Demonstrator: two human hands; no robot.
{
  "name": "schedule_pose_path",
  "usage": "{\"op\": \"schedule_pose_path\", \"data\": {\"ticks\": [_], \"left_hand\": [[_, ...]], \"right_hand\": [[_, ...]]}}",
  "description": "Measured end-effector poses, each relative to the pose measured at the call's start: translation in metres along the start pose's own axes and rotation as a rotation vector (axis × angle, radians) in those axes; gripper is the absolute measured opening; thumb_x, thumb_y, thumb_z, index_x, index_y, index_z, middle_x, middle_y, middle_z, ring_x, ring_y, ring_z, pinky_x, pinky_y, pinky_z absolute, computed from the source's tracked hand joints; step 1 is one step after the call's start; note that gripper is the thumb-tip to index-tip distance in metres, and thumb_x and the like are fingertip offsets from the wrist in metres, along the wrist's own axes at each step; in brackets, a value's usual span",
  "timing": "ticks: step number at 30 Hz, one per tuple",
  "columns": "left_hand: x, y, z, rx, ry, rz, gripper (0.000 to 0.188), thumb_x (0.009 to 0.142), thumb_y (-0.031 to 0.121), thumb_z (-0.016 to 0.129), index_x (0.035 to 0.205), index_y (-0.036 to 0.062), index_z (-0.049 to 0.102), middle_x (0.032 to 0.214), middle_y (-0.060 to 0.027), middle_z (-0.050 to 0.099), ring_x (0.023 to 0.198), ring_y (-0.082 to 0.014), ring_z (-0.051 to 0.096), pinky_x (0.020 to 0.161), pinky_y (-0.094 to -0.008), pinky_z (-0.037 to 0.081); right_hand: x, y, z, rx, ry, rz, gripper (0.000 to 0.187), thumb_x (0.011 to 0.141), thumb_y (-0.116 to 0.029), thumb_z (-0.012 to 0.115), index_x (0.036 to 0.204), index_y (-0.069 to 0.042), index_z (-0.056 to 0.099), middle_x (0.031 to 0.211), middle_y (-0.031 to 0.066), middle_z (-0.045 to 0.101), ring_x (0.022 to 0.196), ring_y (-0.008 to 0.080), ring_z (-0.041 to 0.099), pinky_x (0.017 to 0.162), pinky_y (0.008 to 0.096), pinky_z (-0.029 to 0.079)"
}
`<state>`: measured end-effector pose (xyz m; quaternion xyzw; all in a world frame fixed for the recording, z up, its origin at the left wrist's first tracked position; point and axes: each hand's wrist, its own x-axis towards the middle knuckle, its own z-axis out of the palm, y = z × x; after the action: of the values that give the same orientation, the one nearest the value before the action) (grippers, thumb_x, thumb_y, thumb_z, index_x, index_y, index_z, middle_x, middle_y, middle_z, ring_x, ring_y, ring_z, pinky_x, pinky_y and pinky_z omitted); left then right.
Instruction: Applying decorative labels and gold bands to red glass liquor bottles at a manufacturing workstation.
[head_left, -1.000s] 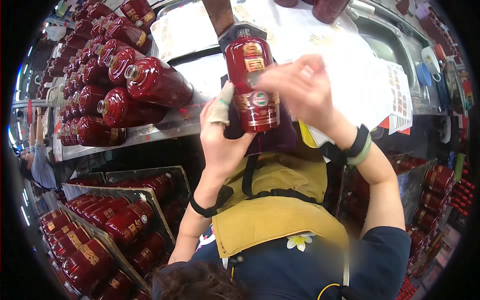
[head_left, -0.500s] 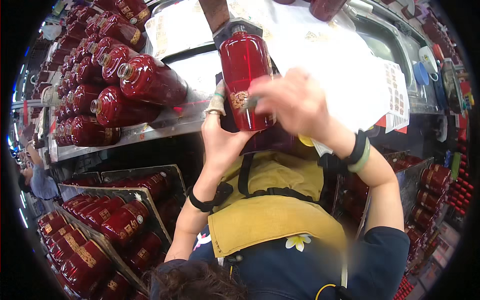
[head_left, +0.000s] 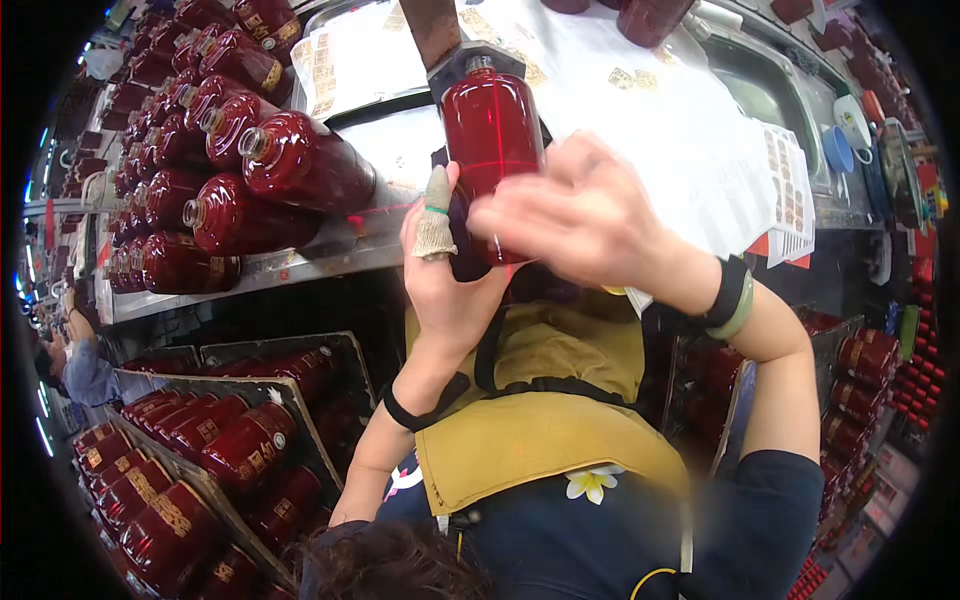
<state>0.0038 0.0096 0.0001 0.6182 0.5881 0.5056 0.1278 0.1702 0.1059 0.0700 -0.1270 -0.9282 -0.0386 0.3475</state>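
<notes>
The fingers of the right hand (head_left: 590, 220) are blurred and stretched over the lower part of a dark red bottle (head_left: 492, 115); whether anything is pinched beneath them, or whether the glass is touched, cannot be told. By the left hand (head_left: 443, 290) the bottle's base is framed, thumb and fingers spread wide; one finger is covered by a pale cloth sleeve (head_left: 434, 220). The other left fingers are partly hidden, so how firmly the bottle is gripped cannot be made out. The bottle is laid on its side, its neck pointed at a metal block (head_left: 475, 58) and its lower right side concealed by the right hand. A red line is cast across it. To the right, white sheets (head_left: 690, 150) are washed out by glare. To the left, red bottles (head_left: 305, 165) are crowded together, the farthest indistinct.
</notes>
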Motion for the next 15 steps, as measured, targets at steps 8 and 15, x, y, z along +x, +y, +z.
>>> {"op": "schedule_pose_path", "data": {"ticks": [8,15], "left_hand": [[0.009,-0.003,-0.01,0.028,-0.133,-0.004,0.095,0.068,0.013,0.092,0.147,-0.0077,0.044,0.138,-0.0245,0.06,0.132,-0.0365,0.055,0.113,-0.0429,0.042],[0.006,-0.028,-0.012,-0.115,-0.259,-0.109,0.091,0.073,0.006,0.086,0.15,-0.0099,0.041,0.135,-0.0219,0.064,0.124,-0.0228,0.061,0.107,-0.0367,0.046]], "right_hand": [[0.0,0.079,0.017,-0.072,0.226,0.144,0.021,0.077,-0.013,0.077,0.097,-0.015,0.073,0.091,-0.0017,0.07,0.083,0.0223,0.061,0.08,0.0356,0.045],[-0.052,-0.001,0.019,0.171,0.163,0.149,0.027,0.073,-0.004,0.074,0.098,-0.015,0.076,0.098,-0.0022,0.072,0.084,0.0176,0.061,0.077,0.0336,0.05]]}}
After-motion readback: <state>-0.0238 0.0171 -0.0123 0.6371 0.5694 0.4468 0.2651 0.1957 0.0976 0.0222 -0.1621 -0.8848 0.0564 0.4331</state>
